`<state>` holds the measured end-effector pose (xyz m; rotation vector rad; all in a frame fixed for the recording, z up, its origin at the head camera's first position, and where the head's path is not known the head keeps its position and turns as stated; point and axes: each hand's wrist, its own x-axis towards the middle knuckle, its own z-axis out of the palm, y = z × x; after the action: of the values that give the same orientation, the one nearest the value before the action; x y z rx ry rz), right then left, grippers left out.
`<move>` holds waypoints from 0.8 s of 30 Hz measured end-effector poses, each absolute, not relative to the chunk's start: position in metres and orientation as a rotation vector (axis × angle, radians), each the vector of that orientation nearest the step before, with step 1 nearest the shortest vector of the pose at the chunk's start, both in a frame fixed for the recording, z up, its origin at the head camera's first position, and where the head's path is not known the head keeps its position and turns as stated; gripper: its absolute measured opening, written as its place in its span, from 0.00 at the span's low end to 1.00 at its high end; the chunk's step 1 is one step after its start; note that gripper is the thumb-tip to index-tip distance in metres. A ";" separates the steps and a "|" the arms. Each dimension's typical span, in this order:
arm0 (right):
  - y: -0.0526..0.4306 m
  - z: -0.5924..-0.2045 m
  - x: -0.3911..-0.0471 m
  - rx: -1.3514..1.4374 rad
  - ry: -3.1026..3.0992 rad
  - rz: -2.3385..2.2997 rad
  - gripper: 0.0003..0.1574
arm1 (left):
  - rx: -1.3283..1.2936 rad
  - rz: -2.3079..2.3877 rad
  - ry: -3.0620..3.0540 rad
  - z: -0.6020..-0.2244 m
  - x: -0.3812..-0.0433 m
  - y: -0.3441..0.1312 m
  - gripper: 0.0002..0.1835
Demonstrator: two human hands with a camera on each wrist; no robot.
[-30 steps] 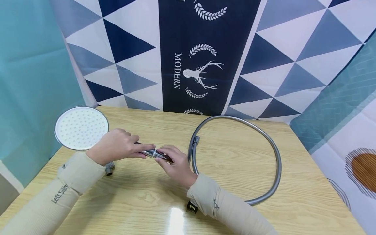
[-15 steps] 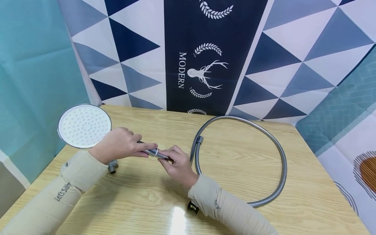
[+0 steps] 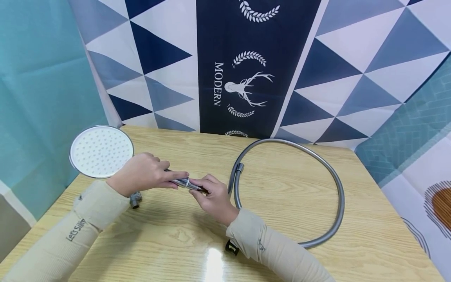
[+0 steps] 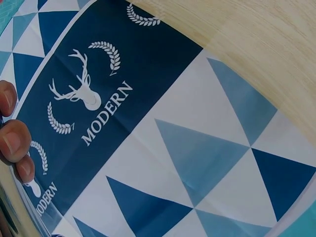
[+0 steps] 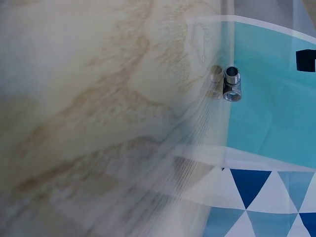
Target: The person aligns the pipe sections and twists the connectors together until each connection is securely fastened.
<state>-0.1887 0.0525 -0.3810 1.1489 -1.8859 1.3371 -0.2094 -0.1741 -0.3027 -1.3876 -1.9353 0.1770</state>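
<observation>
Grey along hose [image 3: 341,196], partly behind sleeve [image 3: 278,243]; pinching chrome piece [image 3: 182,182] with left hand [image 3: 142,175] and right hand [image 3: 216,199], hardly moved since earlier.

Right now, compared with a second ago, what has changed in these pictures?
Nothing was visibly taken hold of or let go. The head view has shifted slightly, so the scene sits a little further right in the picture. As before, the left hand and right hand hold the chrome piece, the round shower head is at the left, and the grey hose lies looped on the table.
</observation>
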 end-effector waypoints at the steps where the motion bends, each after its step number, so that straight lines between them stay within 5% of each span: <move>1: 0.052 -0.381 -0.189 1.151 -1.885 1.335 0.17 | -1.387 0.177 -1.937 -0.303 -0.210 -0.175 0.28; 24: 0.052 -0.376 -0.188 1.159 -1.996 1.255 0.17 | -1.404 0.173 -1.945 -0.304 -0.211 -0.176 0.27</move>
<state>-0.1879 0.0524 -0.3765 1.1592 -1.9955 1.2545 -0.2107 -0.1765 -0.3039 -1.4037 -1.9448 0.1730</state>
